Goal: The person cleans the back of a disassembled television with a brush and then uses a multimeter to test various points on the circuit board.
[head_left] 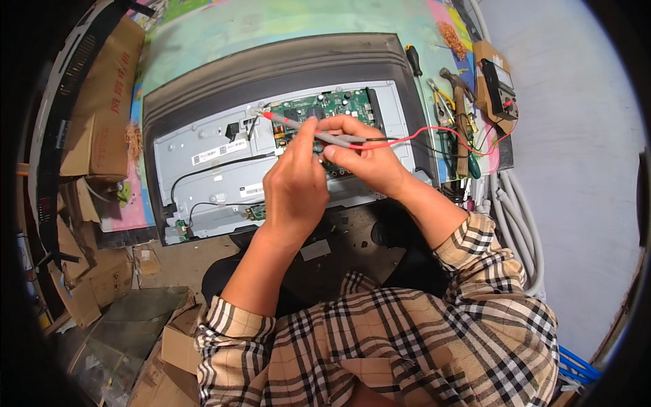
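Note:
My left hand [295,183] and my right hand [359,152] are closed around two grey test probes [289,122], their fingers close together over a green circuit board [349,102]. One probe has red bands and points up-left past the board's corner. Red and black leads run right from the probes toward a meter [500,91]. The board sits in the grey metal back of an opened flat panel [196,183] with a dark frame, black cables and white labels. Where the probe tips touch is unclear, and which hand holds which probe is partly hidden.
A pale green worktop [230,24] holds the panel. Tall cardboard boxes [102,102] stand left. A screwdriver [413,61], pliers [441,102] and a hammer [458,88] lie right. Grey conduit [522,244] runs along the pale wall. Torn cardboard [176,346] lies below left.

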Demonstrator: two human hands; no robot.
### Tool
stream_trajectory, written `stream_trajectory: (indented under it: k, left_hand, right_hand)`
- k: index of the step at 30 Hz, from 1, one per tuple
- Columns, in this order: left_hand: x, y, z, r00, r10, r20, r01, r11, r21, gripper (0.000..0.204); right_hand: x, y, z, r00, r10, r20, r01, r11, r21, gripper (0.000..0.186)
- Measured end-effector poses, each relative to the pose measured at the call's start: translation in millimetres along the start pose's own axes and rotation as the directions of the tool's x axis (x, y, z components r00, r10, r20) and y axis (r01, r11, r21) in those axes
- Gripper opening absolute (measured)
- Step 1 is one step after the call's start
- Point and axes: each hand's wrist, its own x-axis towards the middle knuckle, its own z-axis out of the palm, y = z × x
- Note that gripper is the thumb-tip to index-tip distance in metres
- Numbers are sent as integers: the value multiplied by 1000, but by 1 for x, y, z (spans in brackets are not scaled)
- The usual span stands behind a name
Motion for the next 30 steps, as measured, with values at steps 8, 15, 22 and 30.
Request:
stream_trajectory:
  k: [8, 15, 22, 30]
  left_hand:
    - [3, 4, 6, 992, -111, 57, 115, 991, -75, 29]
    - [-12, 6, 8, 988, 156, -1, -156, 988, -11, 16]
    - [-25, 30, 6, 925, 359, -126, -368, 928, -59, 27]
    - [-29, 6, 17, 996, 45, 76, -50, 996, 77, 23]
  right_hand:
    - [-7, -5, 5, 969, -248, 11, 223, 851, -475, 46]
    - [-15, -4, -6, 929, -342, 142, 356, 721, -594, 27]
    - [-8, -4, -25, 879, -376, -292, 233, 874, -426, 11]
    - [-10, -5, -28, 972, -49, -229, 8, 984, -180, 27]
